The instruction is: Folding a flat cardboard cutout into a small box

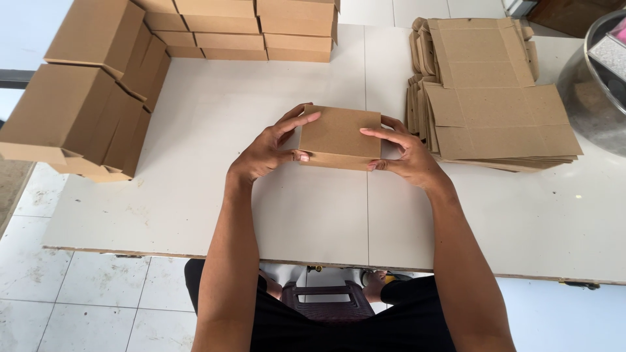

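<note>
The light is bright and soft, like daylight. The white table (pixel 195 208) shines pale all around the hands, with no hard glare. Small soft shadows sit just under the left hand (pixel 264 153) and the right hand (pixel 411 156). Everything near the hands looks sharp. Far out to the sides, straight lines bend a little, and the shiny bowl (pixel 596 85) beyond the right hand shows gleams.

Bare forearms, black clothing below.

Finished cardboard boxes (pixel 85 98) are stacked at the left and far edges of the white table (pixel 208 195); flat box blanks (pixel 495 98) lie piled on the right.
</note>
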